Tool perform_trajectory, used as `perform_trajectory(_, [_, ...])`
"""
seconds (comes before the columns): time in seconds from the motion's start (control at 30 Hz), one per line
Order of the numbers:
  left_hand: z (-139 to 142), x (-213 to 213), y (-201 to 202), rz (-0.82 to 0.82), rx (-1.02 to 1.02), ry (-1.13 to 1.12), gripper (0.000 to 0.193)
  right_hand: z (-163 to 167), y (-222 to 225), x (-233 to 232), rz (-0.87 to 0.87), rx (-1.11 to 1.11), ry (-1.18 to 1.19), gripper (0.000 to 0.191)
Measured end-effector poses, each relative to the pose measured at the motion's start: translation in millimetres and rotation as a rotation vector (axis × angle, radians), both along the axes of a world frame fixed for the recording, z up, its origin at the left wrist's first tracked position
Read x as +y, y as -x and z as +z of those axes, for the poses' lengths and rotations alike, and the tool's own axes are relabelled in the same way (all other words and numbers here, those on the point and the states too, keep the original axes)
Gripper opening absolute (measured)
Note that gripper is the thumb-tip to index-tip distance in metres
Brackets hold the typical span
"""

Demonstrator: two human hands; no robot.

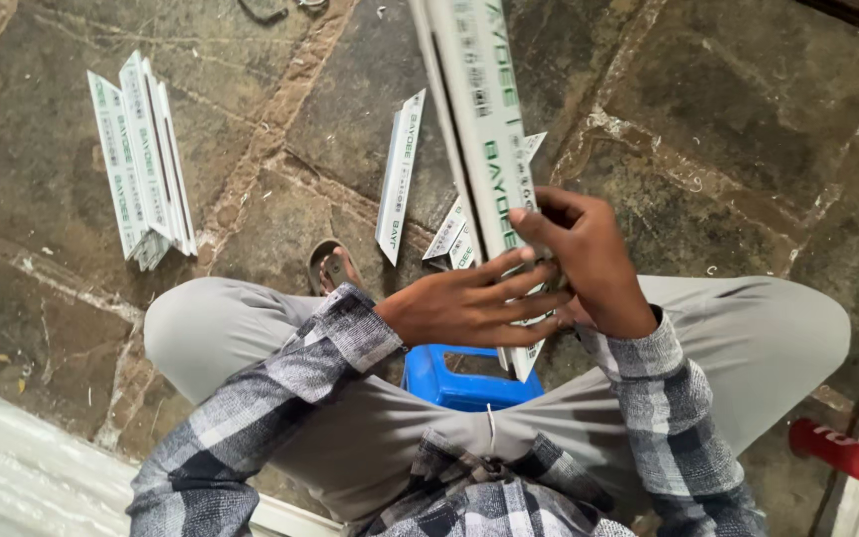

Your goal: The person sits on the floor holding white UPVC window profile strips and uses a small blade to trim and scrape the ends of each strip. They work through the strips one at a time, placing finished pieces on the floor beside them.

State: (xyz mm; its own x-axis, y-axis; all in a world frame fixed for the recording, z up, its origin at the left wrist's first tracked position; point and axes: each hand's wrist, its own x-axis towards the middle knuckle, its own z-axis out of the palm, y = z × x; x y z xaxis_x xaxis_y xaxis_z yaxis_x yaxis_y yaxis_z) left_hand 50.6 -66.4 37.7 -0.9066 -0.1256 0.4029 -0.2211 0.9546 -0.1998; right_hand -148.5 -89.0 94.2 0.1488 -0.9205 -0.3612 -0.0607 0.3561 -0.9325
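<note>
Both hands meet at the near end of a long white plastic strip [484, 119] slanting away over the stone floor [728, 129]. The right hand [594, 264] grips it; the left hand [464, 303] lies open, fingers flat against it. Cut strips [141, 159] lie far left.

Two hands, the left hand [469, 303] and the right hand [589, 264], meet on one long white strip [484, 129]. One bundle of cut strips [141, 159] lies on the floor, one single piece [400, 179] apart. One blue stool [469, 378]; one sandal [332, 267].
</note>
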Motion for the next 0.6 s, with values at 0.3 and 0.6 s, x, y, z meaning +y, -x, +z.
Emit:
perform_trajectory(0.3, [-39, 24, 5, 0.061, -0.283, 0.039, 0.032, -69, 8, -16, -0.137, -0.064, -0.091, 0.035])
perform_trajectory(0.6, [-94, 21, -1, 0.416, 0.149, -0.773, 0.086, -163, -6, -30, -0.253, -0.106, -0.268, 0.034])
